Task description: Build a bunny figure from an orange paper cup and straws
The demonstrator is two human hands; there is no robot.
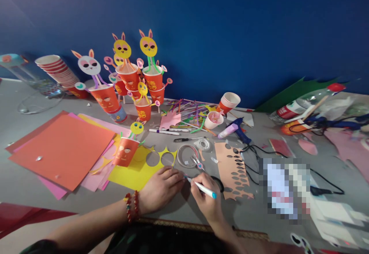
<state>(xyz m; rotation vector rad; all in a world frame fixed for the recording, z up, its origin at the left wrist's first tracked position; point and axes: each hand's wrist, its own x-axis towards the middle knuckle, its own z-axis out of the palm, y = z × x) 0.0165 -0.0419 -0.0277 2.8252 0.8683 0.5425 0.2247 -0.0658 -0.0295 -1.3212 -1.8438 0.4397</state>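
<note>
In my right hand [206,196] is a white marker [205,189] with a blue end, held like a pen with its tip pointing left. My left hand [163,188] rests on the table, fingers together, its fingertips meeting the marker's tip. Whatever small piece is under those fingertips is too small and covered to make out. Just beyond the hands lie a paper strip with a small round pink piece [200,166] and a ring of tape [187,156]. Black-handled scissors [219,184] are partly hidden behind my right hand. Yellow paper with round holes [138,169] lies beside my left hand.
Red paper cups with bunny figures [125,150] stand at the back left. Orange sheets [66,146] lie left. Peach paper full of holes [233,169], a blue glue gun [241,132] with its black cord, and a bottle [305,102] are right. Colored pipe cleaners [190,111] lie behind.
</note>
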